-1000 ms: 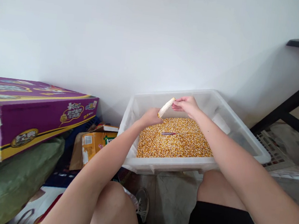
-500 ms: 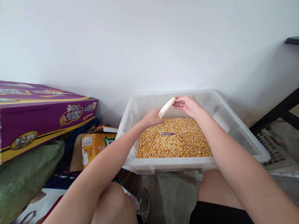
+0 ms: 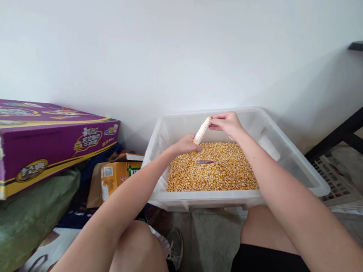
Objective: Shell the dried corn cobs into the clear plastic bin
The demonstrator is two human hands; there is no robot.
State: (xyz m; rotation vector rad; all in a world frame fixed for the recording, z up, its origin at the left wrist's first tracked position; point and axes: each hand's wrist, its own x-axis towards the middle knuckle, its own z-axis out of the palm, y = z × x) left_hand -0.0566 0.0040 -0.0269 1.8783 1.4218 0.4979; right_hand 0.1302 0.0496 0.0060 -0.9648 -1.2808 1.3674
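A pale, mostly stripped corn cob (image 3: pixel 202 131) is held tilted above a white plastic bin (image 3: pixel 194 196). My left hand (image 3: pixel 186 144) is closed around its lower end, where some yellow shows. At the upper end, the fingers of my right hand (image 3: pixel 226 125) pinch the tip, which has a bit of yellow on it. Below both hands, loose corn kernels (image 3: pixel 216 176) cover the bottom of the bin. On the kernels lies a thin tool with a dark reddish handle (image 3: pixel 204 162); its exact kind I cannot make out.
A large purple carton (image 3: pixel 57 149) stands at the left, above a green bag (image 3: pixel 30 215). Between carton and bin is a torn orange box (image 3: pixel 115 176). A black metal frame (image 3: pixel 347 127) and a pale crate (image 3: pixel 338 187) are at the right. A white wall (image 3: pixel 178 45) rises behind.
My right hand's fingers have closed in on the cob's upper tip, where they were spread more loosely before. The cob stands slightly steeper. My left hand keeps its hold.
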